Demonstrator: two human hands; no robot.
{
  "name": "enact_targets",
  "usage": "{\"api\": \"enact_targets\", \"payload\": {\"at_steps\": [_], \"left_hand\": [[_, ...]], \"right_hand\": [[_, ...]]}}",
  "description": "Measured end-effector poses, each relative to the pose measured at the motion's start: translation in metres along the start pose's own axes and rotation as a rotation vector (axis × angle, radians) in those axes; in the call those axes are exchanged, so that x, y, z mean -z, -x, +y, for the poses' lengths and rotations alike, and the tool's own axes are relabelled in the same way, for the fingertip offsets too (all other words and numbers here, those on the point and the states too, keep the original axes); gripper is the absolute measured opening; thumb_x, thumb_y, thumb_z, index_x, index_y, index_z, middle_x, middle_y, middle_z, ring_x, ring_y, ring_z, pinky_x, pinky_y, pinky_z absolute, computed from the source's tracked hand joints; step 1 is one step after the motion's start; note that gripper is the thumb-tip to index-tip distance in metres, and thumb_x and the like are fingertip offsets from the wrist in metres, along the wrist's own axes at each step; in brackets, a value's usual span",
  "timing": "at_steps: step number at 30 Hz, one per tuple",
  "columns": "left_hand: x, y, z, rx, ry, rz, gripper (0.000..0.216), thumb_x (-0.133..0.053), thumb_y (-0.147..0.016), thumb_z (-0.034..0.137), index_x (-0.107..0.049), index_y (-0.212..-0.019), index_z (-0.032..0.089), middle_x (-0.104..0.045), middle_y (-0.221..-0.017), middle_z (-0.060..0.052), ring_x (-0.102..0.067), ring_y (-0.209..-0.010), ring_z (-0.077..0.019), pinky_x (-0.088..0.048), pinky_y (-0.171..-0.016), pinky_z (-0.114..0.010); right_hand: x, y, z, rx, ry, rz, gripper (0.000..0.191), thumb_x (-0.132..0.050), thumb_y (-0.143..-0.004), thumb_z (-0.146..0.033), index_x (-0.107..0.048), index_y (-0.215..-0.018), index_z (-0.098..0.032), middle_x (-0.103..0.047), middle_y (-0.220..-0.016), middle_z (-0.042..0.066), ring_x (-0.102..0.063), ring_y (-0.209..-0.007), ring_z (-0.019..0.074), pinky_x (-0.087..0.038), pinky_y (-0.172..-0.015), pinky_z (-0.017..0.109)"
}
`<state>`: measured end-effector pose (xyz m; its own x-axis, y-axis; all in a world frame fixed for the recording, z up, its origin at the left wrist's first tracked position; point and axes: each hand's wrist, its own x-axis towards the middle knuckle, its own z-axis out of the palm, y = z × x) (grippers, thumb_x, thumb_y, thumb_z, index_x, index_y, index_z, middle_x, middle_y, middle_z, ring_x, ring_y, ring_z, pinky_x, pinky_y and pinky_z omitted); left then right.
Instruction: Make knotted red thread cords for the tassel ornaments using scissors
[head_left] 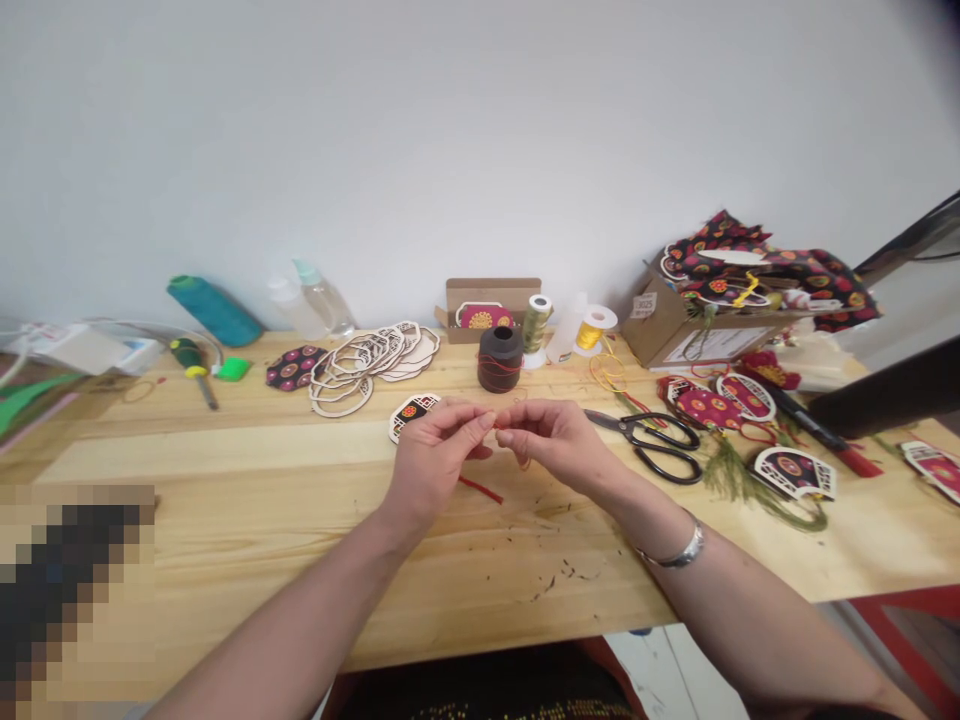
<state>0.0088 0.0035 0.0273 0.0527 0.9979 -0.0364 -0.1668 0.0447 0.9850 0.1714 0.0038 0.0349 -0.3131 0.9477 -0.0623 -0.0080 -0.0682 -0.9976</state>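
Note:
My left hand (435, 455) and my right hand (551, 440) meet fingertip to fingertip above the wooden table (225, 500). Both are closed in a pinch on a thin red cord (480, 488), whose loose end trails down to the table under the left hand. A fabric-covered wooden ornament (411, 414) lies just beyond the left hand. A dark spool wound with red thread (500, 357) stands behind the hands. Black scissors (660, 440) lie to the right of my right hand.
A pile of wooden cut-out frames (371, 360) lies back left, with a teal thread cone (214, 310), plastic bottles (319, 300) and a screwdriver (193, 365). Green and yellow spools (596, 328), cardboard boxes (675, 325) with patterned fabric and finished tasselled ornaments (791, 472) fill the right.

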Motion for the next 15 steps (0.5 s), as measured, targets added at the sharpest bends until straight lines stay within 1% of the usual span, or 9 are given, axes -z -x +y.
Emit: {"api": "enact_targets", "payload": {"at_steps": [3,9,12,15], "left_hand": [[-0.0012,0.0012,-0.0003,0.035,0.023,-0.021,0.015,-0.082,-0.068,0.032,-0.079,-0.076,0.019,-0.069,-0.078,-0.001,-0.065,-0.070,-0.0120,-0.058,-0.063,-0.021],[-0.0019,0.0030,-0.0013,0.120,0.088,-0.008,0.019,-0.084,-0.065,0.033,-0.078,-0.074,0.018,-0.071,-0.077,-0.001,-0.064,-0.068,-0.0105,-0.056,-0.062,-0.019],[-0.0017,0.0018,-0.0026,0.160,0.117,0.004,0.020,-0.085,-0.064,0.033,-0.078,-0.075,0.018,-0.072,-0.074,-0.001,-0.064,-0.066,-0.0101,-0.056,-0.064,-0.020],[-0.0015,0.0001,-0.0038,0.169,0.129,0.030,0.022,-0.086,-0.061,0.033,-0.078,-0.075,0.017,-0.073,-0.072,-0.002,-0.064,-0.064,-0.0095,-0.056,-0.064,-0.020]], "right_hand": [[-0.0018,0.0002,-0.0019,-0.015,0.000,0.022,0.015,-0.073,-0.075,-0.029,-0.074,-0.082,-0.016,-0.069,-0.071,0.001,-0.049,-0.052,0.0067,-0.038,-0.048,0.021],[-0.0048,0.0007,-0.0040,-0.032,0.044,0.067,0.012,-0.068,-0.076,-0.027,-0.072,-0.077,-0.016,-0.066,-0.066,-0.001,-0.046,-0.051,0.0062,-0.033,-0.046,0.021],[-0.0048,0.0012,-0.0048,-0.028,0.063,0.060,0.012,-0.066,-0.077,-0.026,-0.072,-0.075,-0.016,-0.064,-0.064,-0.001,-0.043,-0.050,0.0059,-0.031,-0.045,0.021],[-0.0047,0.0014,-0.0051,-0.043,0.068,0.056,0.012,-0.066,-0.076,-0.026,-0.072,-0.075,-0.016,-0.063,-0.062,-0.002,-0.043,-0.051,0.0063,-0.032,-0.047,0.022]]}}
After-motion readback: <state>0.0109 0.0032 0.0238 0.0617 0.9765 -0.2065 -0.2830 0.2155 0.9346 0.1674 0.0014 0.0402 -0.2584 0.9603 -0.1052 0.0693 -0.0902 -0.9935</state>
